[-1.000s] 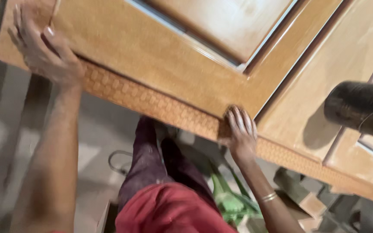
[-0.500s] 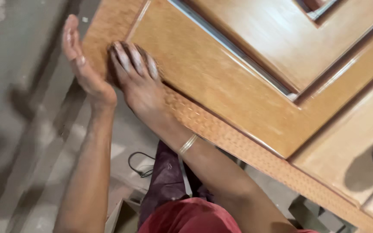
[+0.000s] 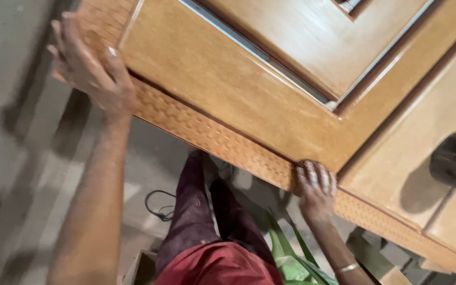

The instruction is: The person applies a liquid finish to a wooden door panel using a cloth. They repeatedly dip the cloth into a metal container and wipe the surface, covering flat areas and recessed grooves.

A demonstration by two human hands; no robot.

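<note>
Since the earlier frame, right hand (image 3: pixel 316 189) has been shifted along the patterned edge strip (image 3: pixel 215 138), fingers flat, nothing clasped. Left hand (image 3: pixel 88 68) is wrapped over the corner of the glossy tan wooden door (image 3: pixel 228 79).

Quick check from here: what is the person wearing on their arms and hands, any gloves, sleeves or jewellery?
No gloves: the left hand and right hand are bare, and both forearms show no sleeves. A thin gold-coloured bangle sits on the right wrist. No rings or watch can be made out; the picture is somewhat blurred.
</note>
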